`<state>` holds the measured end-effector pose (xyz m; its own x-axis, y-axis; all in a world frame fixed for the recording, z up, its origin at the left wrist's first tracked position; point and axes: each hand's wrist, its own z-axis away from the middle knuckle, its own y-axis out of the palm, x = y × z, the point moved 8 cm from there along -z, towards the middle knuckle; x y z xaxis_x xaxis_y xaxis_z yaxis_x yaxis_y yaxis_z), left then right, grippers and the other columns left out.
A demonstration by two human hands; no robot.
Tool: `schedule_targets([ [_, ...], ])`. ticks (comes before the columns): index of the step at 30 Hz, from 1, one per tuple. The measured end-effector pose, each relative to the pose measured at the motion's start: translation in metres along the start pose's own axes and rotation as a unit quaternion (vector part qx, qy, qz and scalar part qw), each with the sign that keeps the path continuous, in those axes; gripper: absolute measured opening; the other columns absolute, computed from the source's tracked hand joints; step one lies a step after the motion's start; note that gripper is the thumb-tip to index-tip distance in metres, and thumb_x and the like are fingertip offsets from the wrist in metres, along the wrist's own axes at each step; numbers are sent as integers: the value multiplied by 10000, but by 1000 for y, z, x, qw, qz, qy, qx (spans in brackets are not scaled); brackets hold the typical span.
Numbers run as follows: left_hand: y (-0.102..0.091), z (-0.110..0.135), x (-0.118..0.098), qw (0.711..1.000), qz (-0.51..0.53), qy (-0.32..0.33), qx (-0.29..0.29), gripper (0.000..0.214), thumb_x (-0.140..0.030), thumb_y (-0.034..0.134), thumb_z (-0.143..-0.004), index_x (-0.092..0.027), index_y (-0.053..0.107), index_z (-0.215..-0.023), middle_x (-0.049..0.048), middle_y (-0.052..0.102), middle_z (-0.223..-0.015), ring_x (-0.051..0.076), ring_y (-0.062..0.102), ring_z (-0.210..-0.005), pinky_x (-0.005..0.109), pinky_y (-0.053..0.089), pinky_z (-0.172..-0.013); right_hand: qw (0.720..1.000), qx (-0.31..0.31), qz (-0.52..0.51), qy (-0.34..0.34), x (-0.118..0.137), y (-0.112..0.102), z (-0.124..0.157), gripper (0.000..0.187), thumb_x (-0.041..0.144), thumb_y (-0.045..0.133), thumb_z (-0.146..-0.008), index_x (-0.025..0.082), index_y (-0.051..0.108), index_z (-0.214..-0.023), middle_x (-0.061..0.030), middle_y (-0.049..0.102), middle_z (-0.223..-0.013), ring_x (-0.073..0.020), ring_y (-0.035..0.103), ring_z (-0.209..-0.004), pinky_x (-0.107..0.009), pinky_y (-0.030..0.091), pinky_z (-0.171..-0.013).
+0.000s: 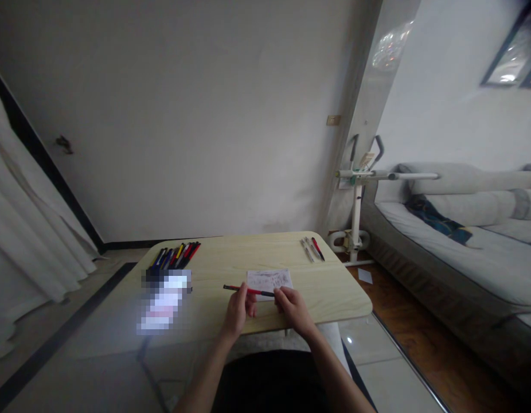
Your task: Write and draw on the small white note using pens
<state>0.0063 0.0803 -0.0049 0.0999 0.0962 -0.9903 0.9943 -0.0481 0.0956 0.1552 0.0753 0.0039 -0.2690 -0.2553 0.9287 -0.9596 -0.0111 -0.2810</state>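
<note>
Both hands hold one red and black pen (254, 291) level above the near side of the table. My left hand (239, 307) is closed around its middle. At the pen's right end, the fingers of my right hand (291, 304) pinch the tip. Under the pen lies a sheet of paper (269, 278) with dark marks on it, too small to read. A group of several pens (176, 256) in various colours lies at the table's left. A few more pens (312, 249), white and red with black, lie side by side at the far right.
The light wooden table (231, 252) has rounded corners. A pixelated bright patch covers its left part. Behind stands a plain wall (205, 126). An exercise machine (356, 212) and a grey sofa (441, 246) are on the right, a white curtain (24, 206) on the left.
</note>
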Motion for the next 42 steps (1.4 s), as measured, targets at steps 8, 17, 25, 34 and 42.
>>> schedule_targets([
  [8, 0, 2, -5, 1000, -14, 7, 6, 488, -526, 294, -795, -157, 504, -554, -18, 440, -351, 123, 452, -372, 248, 364, -469, 1000, 5, -2, 3, 1, 0, 0, 436, 486, 373, -805, 155, 483, -544, 23, 453, -472, -95, 429, -474, -202, 327, -479],
  [17, 0, 1, -1, 1000, -1, 4, 13, 491, -531, 291, -792, -156, 511, -565, -17, 434, -354, 122, 443, -372, 248, 366, -469, 1000, 7, -3, 5, 1, 1, 1, 443, 497, 362, -806, 159, 478, -545, 20, 454, -472, -101, 436, -469, -208, 329, -475],
  [25, 0, 1, 0, 1000, 2, 8, 11, 478, -522, 294, -795, -157, 503, -569, -22, 422, -356, 119, 434, -371, 243, 357, -462, 1000, 7, -9, 6, 1, 2, 1, 436, 490, 364, -809, 159, 465, -545, 21, 450, -474, -97, 430, -465, -202, 323, -472],
  [34, 0, 1, 0, 1000, -2, 10, 13, 493, -518, 274, -804, -155, 514, -571, -20, 436, -362, 116, 442, -374, 241, 354, -470, 1000, 2, 5, 2, 0, 1, 1, 439, 487, 367, -807, 159, 479, -537, 19, 459, -466, -98, 436, -468, -203, 326, -472],
  [42, 2, 2, -3, 1000, 8, 10, 16, 486, -524, 287, -796, -156, 504, -567, -22, 428, -353, 118, 444, -373, 247, 367, -468, 1000, 5, -2, 4, 0, 1, 1, 418, 463, 381, -809, 158, 476, -539, 22, 455, -465, -97, 430, -466, -199, 320, -470],
])
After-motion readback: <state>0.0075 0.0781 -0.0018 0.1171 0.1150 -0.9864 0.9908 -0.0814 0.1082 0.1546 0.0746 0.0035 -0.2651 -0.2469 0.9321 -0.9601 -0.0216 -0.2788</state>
